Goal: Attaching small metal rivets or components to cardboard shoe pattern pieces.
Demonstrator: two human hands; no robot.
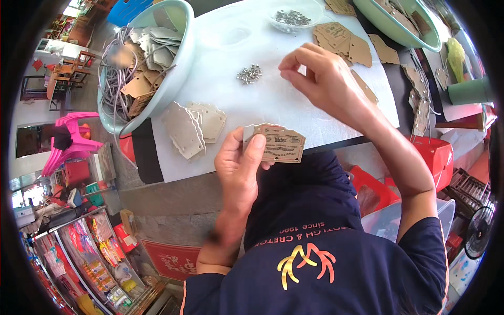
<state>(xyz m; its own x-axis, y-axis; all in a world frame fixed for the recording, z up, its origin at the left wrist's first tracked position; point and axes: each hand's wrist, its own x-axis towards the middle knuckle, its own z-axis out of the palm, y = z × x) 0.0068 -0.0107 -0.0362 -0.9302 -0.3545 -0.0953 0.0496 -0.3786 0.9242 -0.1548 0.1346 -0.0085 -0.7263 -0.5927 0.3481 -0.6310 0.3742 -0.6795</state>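
Observation:
My left hand [239, 165] pinches a brown printed card [286, 143] with a paler piece showing along its left edge, thumb on top, just off the table's front edge. Small holes run along the card's lower edge. Above the white table sheet, my right hand [323, 79] is curled, thumb and index tips brought together; anything between them is too small to make out. Left of that hand lies a pile of small metal fasteners [249, 74]. Pale cut pieces with holes [185, 131] are stacked left of my left hand, and brown printed cards [344, 43] lie beyond my right.
A light green basin [181, 68] at the left holds grey cords and cut pieces. Another basin [431, 39] stands far right. A clear bowl [310, 23] of small metal parts sits at the back. Red stools [433, 160] and a pink chair [68, 139] flank the table.

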